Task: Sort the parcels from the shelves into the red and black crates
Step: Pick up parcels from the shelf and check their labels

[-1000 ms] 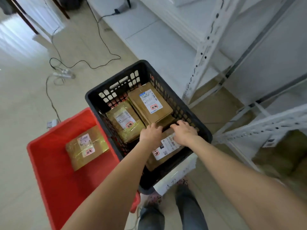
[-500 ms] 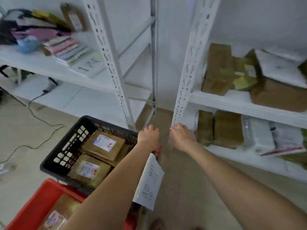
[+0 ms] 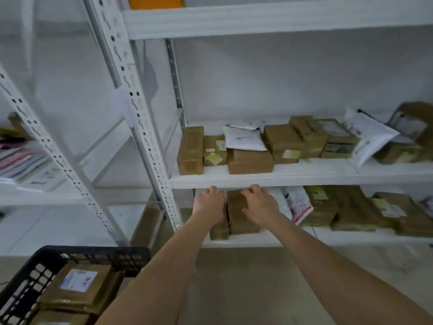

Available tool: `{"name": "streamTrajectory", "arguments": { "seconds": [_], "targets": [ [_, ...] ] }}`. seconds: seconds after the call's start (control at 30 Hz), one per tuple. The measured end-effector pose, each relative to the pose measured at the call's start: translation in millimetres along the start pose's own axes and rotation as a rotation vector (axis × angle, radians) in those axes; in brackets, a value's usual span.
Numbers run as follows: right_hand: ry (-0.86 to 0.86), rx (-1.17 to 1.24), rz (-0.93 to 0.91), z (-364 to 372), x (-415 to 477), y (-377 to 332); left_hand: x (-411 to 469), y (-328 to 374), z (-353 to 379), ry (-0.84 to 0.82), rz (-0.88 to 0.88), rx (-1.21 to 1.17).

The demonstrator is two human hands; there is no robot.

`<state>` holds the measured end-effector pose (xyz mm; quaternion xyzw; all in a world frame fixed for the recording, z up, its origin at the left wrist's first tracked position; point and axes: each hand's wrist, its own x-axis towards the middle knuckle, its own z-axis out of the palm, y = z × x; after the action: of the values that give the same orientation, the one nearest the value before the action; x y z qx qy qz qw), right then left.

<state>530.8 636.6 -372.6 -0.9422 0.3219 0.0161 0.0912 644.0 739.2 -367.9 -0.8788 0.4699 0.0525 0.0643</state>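
- We reached with both hands into the lower shelf [image 3: 246, 240], the one shelf we place everything else by.
- Our left hand [image 3: 209, 205] lay flat over a thin brown parcel [image 3: 219, 231] at the shelf's left end, fingers loosely spread; whether they had closed on it, we could not tell.
- Our right hand [image 3: 261, 205] rested on top of the thicker brown box [image 3: 241, 221] just beside that parcel, fingers curved over it and not clamped (nothing looked lifted off the shelf yet).
- Further right along the same shelf sat a white mailer bag [image 3: 298, 204] and a row of more brown parcels [image 3: 351, 212], untouched.
- On the board directly above, another line of boxes and mailers [image 3: 276, 144] waited.
- Below and to the left of the shelf, on the floor side, stood the black crate [image 3: 98, 253], already holding several labelled boxes [image 3: 77, 285].
- The red crate was out of view.
- We judged the sorting partly done: some parcels were crated, but two shelves' worth remained, so most of the work lay ahead.
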Motion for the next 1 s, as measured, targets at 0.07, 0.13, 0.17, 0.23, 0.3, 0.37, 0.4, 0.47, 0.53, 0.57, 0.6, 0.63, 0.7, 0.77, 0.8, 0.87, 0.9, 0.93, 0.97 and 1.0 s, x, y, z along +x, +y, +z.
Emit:
{"name": "streamTrajectory", "arguments": {
  "seconds": [0.07,0.13,0.17,0.23,0.3,0.37,0.4,0.47,0.53,0.57,0.6,0.63,0.7,0.77,0.8,0.87,0.9,0.93,0.97,1.0],
  "targets": [
    [0.034,0.018,0.028,-18.2,-14.5,30.2,-1.6,32.9,-17.9,0.013,0.014,-0.002],
    [0.079,0.014,0.051,-36.3,-28.2,59.1,-2.2,64.7,-35.2,0.028,0.037,0.025],
    [0.096,0.005,0.058,-45.1,-34.5,73.0,-3.2,80.1,-43.8,0.040,0.047,0.039],
    [0.115,-0.016,0.065,-62.9,-45.7,99.5,-6.8,109.5,-60.7,0.067,0.057,0.046],
    [0.119,-0.020,0.075,-78.5,-54.2,123.1,-8.7,135.4,-73.5,0.104,0.069,0.045],
    [0.124,-0.007,0.095,-91.1,-60.5,142.0,-8.8,156.7,-82.6,0.129,0.085,0.041],
    [0.129,0.000,0.105,-96.7,-62.8,149.1,-8.4,164.9,-86.9,0.137,0.094,0.046],
    [0.145,0.019,0.118,-107.4,-64.4,158.7,-4.7,176.1,-97.8,0.149,0.115,0.072],
    [0.192,0.034,0.109,-122.0,-63.2,162.1,2.6,180.2,-113.6,0.194,0.121,0.082],
    [0.229,0.037,0.095,-131.0,-61.6,161.9,6.6,180.0,-123.4,0.235,0.120,0.080],
    [0.267,0.040,0.073,-141.0,-59.3,160.6,10.7,178.8,-133.7,0.277,0.117,0.080],
    [0.300,0.043,0.049,-151.9,-56.4,158.2,14.0,176.3,-144.1,0.315,0.114,0.078],
    [0.343,0.029,0.013,-175.7,-49.5,149.6,18.4,168.5,-164.7,0.366,0.119,0.075],
    [0.391,0.013,-0.015,-201.1,-38.9,135.0,19.0,156.0,-188.1,0.418,0.111,0.071],
    [0.429,0.017,-0.034,-213.9,-32.8,125.5,18.5,147.6,-200.9,0.452,0.101,0.063],
    [0.523,0.035,-0.078,-239.5,-18.7,102.9,18.6,126.2,-227.7,0.555,0.079,0.054],
    [0.573,0.046,-0.102,-252.9,-11.2,89.7,19.1,113.2,-241.8,0.622,0.067,0.049],
    [0.623,0.057,-0.127,-266.3,-3.3,75.7,20.0,98.9,-256.2,0.691,0.054,0.034],
    [0.671,0.071,-0.149,-280.4,5.1,60.5,20.9,83.4,-271.1,0.760,0.038,0.007],
    [0.712,0.086,-0.170,-294.5,13.9,44.5,21.7,66.8,-286.5,0.825,0.019,-0.023]
  ]
}}
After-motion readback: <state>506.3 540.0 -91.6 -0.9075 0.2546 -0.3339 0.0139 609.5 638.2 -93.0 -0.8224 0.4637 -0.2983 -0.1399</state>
